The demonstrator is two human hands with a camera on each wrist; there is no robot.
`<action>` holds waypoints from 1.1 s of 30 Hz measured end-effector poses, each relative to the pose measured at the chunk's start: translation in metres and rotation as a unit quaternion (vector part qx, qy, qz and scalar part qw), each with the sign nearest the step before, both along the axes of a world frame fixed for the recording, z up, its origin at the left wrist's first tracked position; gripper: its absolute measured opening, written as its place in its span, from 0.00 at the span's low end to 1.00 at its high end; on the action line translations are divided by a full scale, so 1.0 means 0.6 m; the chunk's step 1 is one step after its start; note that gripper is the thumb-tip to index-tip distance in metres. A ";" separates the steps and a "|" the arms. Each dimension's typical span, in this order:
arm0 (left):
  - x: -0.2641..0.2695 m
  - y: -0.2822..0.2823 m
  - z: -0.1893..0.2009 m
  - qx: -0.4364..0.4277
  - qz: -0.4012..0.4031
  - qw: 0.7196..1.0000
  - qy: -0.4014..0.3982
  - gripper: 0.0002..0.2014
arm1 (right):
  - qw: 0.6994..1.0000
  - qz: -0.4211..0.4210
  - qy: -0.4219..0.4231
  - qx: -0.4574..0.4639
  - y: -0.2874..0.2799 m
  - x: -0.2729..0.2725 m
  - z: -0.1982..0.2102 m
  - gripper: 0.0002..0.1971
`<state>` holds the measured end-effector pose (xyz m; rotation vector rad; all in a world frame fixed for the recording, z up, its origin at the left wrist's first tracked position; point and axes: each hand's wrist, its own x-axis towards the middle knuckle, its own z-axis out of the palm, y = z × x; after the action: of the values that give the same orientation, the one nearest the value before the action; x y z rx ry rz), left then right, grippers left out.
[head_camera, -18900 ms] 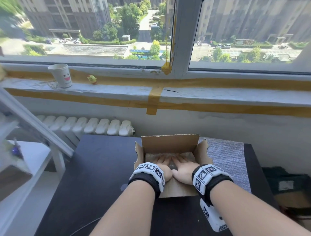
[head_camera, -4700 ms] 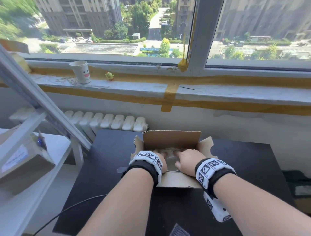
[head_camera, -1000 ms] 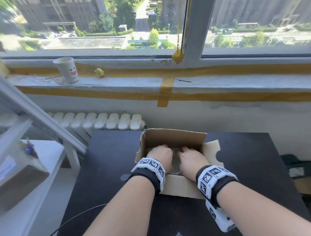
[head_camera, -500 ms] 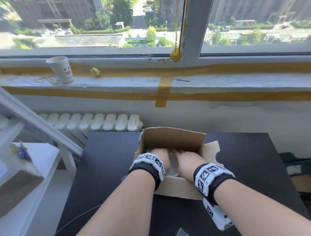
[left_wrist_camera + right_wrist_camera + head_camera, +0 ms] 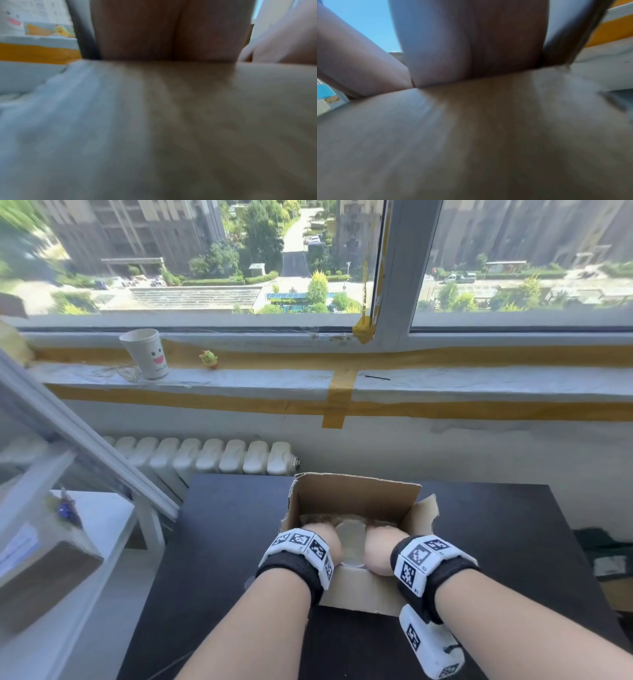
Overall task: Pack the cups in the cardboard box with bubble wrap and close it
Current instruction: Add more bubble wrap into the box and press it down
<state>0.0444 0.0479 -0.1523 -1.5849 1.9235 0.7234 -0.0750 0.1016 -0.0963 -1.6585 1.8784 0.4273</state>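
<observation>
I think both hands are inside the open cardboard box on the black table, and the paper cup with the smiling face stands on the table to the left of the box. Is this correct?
Not quite. The paper cup with the smiling face stands on the windowsill, not on the black table; the head view shows it. The rest holds: the left hand and the right hand are inside the open cardboard box on that table.
</observation>
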 end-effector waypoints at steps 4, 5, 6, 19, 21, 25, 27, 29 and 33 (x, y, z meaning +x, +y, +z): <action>0.006 0.000 0.012 0.005 0.001 1.000 -0.015 0.29 | 0.999 -0.013 -0.011 0.028 -0.007 0.005 -0.011 0.23; 0.005 0.008 0.036 0.018 0.012 1.000 -0.022 0.28 | 0.999 -0.010 -0.008 0.042 -0.011 0.008 -0.013 0.23; 0.004 0.011 0.037 0.021 0.004 0.999 -0.035 0.26 | 0.998 -0.015 -0.010 0.052 -0.012 0.010 -0.013 0.23; 0.023 0.014 0.185 -0.124 -0.047 0.986 0.098 0.14 | 0.991 0.022 0.025 -0.126 0.004 -0.028 0.083 0.16; 0.035 0.006 0.214 -0.201 -0.040 0.967 0.149 0.15 | 0.981 0.018 0.058 -0.182 0.011 -0.042 0.108 0.15; 0.055 0.009 0.228 -0.304 -0.098 0.940 0.122 0.13 | 0.970 0.018 0.083 -0.227 0.030 -0.064 0.118 0.12; 0.061 0.010 0.219 -0.286 -0.100 0.947 0.109 0.16 | 0.965 0.029 0.089 -0.244 0.040 -0.067 0.110 0.12; 0.065 0.009 0.204 -0.226 -0.086 0.966 0.088 0.22 | 0.960 0.036 0.095 -0.261 0.047 -0.068 0.100 0.14; 0.057 0.012 0.195 -0.213 -0.030 0.974 0.077 0.22 | 0.956 0.018 0.076 -0.284 0.057 -0.074 0.090 0.14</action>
<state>0.0784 0.0551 -0.0353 -1.7472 2.3490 0.4366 -0.1197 0.1359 -0.0426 -2.0725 2.2297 0.0188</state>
